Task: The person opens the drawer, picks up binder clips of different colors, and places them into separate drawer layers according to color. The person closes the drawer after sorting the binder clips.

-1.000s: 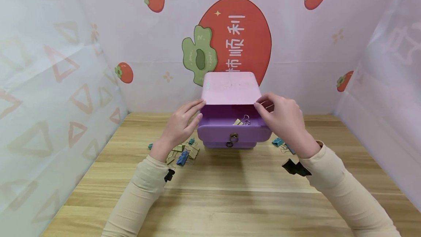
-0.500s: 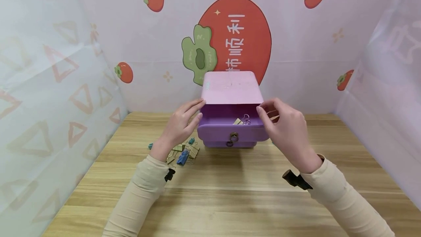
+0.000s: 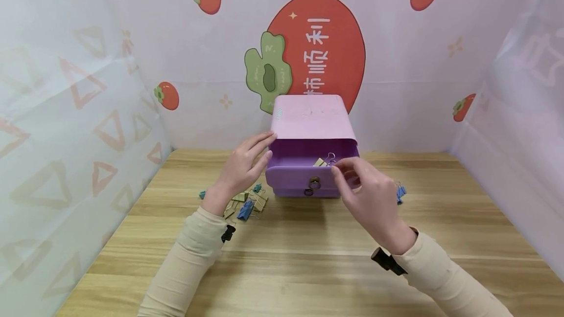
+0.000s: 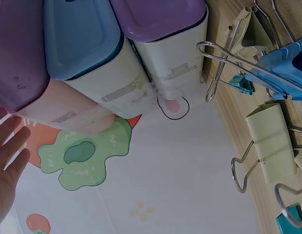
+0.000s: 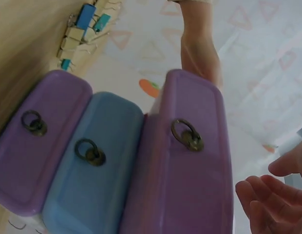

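A small drawer cabinet with a pink top (image 3: pixel 310 116) stands at the back of the table. Its top purple drawer (image 3: pixel 288 178) is pulled out, with a pale yellow binder clip (image 3: pixel 320 162) and wire handles visible inside. My left hand (image 3: pixel 244 163) rests its straight fingers against the cabinet's left front edge. In front of the drawer's right part is my right hand (image 3: pixel 367 194), thumb and fingers bent near the drawer's upper rim. The right wrist view shows those fingers (image 5: pixel 268 195) loosely curled beside the purple drawer front (image 5: pixel 202 183), nothing visible between them.
Several binder clips, among them a blue binder clip (image 3: pixel 245 210), lie left of the cabinet. More blue binder clips (image 3: pixel 400 193) lie to its right. A blue drawer (image 5: pixel 92 195) and a lower purple drawer (image 5: pixel 48 165) are pushed in, each with a ring pull. A printed backdrop (image 3: pixel 211 57) stands behind.
My right hand has left the cabinet's upper right corner and moved down and left to the drawer front. The left hand stays against the cabinet. Blue clips on the right are uncovered.
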Demonstrator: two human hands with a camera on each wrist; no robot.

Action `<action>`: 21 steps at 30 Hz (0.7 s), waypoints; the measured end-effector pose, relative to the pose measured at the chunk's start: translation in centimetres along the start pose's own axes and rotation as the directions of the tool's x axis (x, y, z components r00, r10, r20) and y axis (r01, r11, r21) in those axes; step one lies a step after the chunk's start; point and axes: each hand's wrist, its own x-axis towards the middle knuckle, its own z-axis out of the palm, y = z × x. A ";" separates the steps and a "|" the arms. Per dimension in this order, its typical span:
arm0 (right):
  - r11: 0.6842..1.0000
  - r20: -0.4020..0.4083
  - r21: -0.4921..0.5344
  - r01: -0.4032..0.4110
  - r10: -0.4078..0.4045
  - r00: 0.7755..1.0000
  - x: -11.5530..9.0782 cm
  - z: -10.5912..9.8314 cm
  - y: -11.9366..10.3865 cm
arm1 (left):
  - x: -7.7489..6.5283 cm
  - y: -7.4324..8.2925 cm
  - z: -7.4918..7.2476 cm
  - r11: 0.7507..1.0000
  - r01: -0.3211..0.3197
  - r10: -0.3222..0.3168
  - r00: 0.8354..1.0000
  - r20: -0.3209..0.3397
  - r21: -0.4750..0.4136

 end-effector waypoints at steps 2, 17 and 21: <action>1.000 0.005 0.005 0.026 -0.026 1.000 -0.5 0.4 -0.3 | 0.0 0.0 0.0 1.000 -0.001 0.001 1.000 0.001 -0.001; 0.992 0.134 -0.038 0.117 -0.111 0.985 -3.2 3.6 -1.8 | 0.0 0.0 -0.1 1.000 0.013 -0.013 1.000 0.006 0.001; 0.992 0.177 -0.034 0.120 -0.112 0.978 -4.0 4.6 -2.2 | 0.0 -0.1 0.0 1.000 0.013 -0.013 1.000 0.006 0.003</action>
